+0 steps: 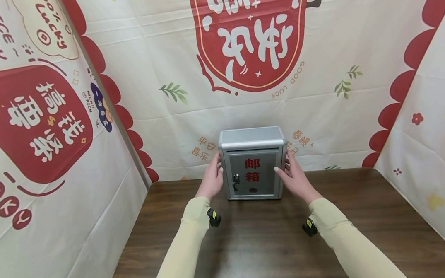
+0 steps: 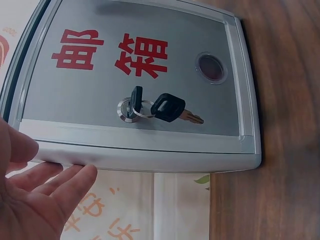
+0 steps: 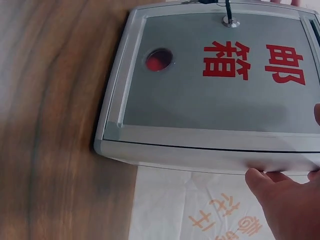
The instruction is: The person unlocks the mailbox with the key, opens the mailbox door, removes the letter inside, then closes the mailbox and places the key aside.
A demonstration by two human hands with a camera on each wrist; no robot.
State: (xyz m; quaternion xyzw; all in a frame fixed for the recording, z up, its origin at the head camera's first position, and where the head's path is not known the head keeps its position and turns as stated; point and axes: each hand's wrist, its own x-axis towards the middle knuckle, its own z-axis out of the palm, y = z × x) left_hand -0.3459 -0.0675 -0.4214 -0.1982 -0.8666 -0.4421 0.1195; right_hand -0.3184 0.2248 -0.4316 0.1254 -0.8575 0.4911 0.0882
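A silver-grey metal mailbox (image 1: pixel 266 170) with red characters on its door stands upright on the table, against the cloth backdrop. A key (image 2: pixel 170 107) hangs on a ring from another key in the door's lock (image 2: pixel 126 110). Low on the door is a round window (image 3: pixel 159 60), with something red behind it in the right wrist view. My left hand (image 1: pixel 211 177) lies along the box's left side, its fingertips at that wall. Along the opposite side, my right hand (image 1: pixel 294 176) has its fingers against the wall, thumb lifted toward the door's front. Neither hand's fingers curl round the box.
The brown wood table (image 1: pixel 264 241) spreads in front of the box and to both sides. Printed cloth rises directly behind as a back wall (image 1: pixel 141 68), with side panels at the left (image 1: pixel 108 181) and right (image 1: pixel 428 155).
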